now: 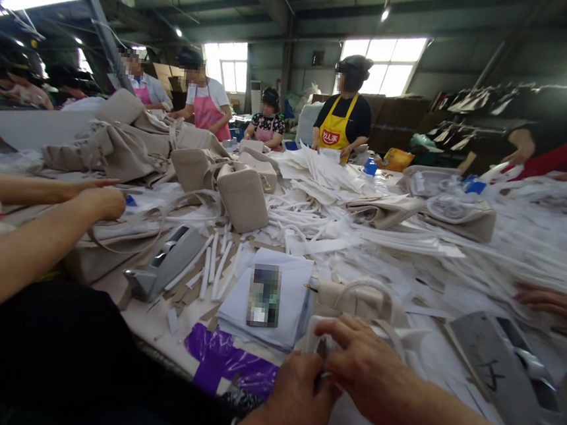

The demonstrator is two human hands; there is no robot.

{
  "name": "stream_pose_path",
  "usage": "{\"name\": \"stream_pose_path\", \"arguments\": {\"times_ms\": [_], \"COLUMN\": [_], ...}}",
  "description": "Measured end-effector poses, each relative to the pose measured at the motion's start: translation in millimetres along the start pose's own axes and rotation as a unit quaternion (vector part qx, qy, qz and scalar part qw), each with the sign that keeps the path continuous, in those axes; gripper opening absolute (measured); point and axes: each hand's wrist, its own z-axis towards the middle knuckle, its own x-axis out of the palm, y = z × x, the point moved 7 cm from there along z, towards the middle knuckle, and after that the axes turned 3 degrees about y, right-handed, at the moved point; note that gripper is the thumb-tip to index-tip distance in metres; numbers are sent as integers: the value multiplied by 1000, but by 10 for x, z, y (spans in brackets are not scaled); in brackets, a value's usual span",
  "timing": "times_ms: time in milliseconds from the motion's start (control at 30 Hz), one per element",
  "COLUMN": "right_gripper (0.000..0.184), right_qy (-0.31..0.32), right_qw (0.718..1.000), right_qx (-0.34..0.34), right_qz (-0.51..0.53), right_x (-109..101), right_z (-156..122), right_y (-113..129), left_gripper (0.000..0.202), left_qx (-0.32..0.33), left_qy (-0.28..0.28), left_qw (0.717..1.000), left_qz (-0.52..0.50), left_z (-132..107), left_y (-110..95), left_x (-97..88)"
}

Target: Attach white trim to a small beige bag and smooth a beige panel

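At the lower middle, my left hand (300, 396), with a bracelet at the wrist, is closed close against my right hand. The fingers of my right hand (369, 372) are bent over a pale white piece, pinching it near a beige handbag (358, 302). The handbag lies just beyond both hands, its looped handle standing up. What my left fingers grip is mostly hidden between the hands. White sheeting hangs below my right hand. Directly ahead, a stack of white paper sheets (290, 282) carries a blurred-out rectangle, and purple tape (231, 360) runs along the table edge.
Grey tape dispensers (164, 265) stand left and right. Beige handbags (242, 196) are piled ahead and left, among white strips (307, 224) and papers. Co-workers' arms (47, 245) reach in at left, and a hand (553, 302) at right. People in aprons (338, 121) work across the table.
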Motion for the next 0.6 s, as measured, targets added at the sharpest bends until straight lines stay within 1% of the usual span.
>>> {"name": "stream_pose_path", "arguments": {"times_ms": [67, 167, 233, 300, 367, 467, 533, 600], "right_gripper": [15, 17, 19, 21, 22, 22, 23, 25], "right_qy": [33, 59, 50, 26, -2, -31, -39, -39], "right_qw": [998, 994, 992, 990, 987, 984, 982, 981], "right_qx": [37, 49, 55, 70, 79, 64, 56, 58], "right_qz": [45, 83, 99, 118, 140, 165, 174, 181], "right_x": [38, 114, 140, 151, 160, 182, 202, 216], "right_z": [73, 109, 99, 77, 59, 51, 44, 26], "right_y": [-84, -99, -95, -118, -156, -196, -223, -251], "left_gripper": [13, 12, 14, 16, 19, 24, 24, 24], "left_qx": [3, -9, -11, -12, -17, -23, -32, -58], "left_qy": [13, 27, 39, 55, 64, 50, 43, 46], "left_qw": [999, 996, 996, 996, 997, 998, 993, 985], "left_qz": [44, 82, 78, 63, 37, -41, -105, -154], "left_z": [-16, -41, -58, -69, -63, -8, 43, 80], "left_y": [-44, -59, -73, -90, -92, -39, 45, 155], "left_x": [9, -4, -27, -47, -57, -27, 38, 123]}}
